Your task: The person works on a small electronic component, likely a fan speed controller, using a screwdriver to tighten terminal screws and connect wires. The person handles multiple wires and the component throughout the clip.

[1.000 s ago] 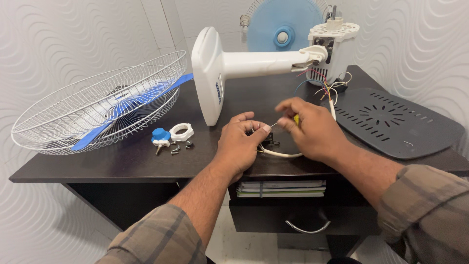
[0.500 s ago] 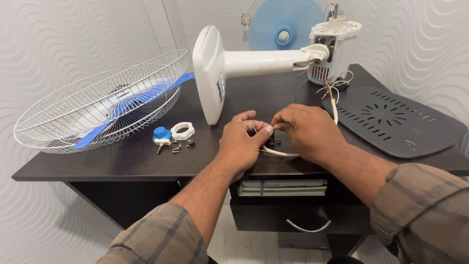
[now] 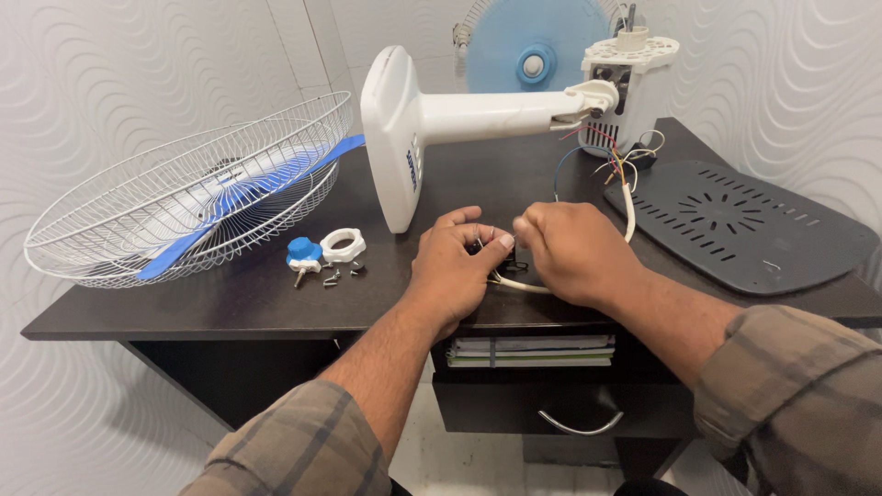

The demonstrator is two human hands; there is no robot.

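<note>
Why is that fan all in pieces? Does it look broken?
It is taken apart. The fan stand lies on its side, coloured wires hang loose from it, and the wire cage with a blue blade sits apart on the desk.

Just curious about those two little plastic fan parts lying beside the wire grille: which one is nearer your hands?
The white ring nut. It lies to the right of the blue knob, so closer to the left hand, though not touching it.
</note>
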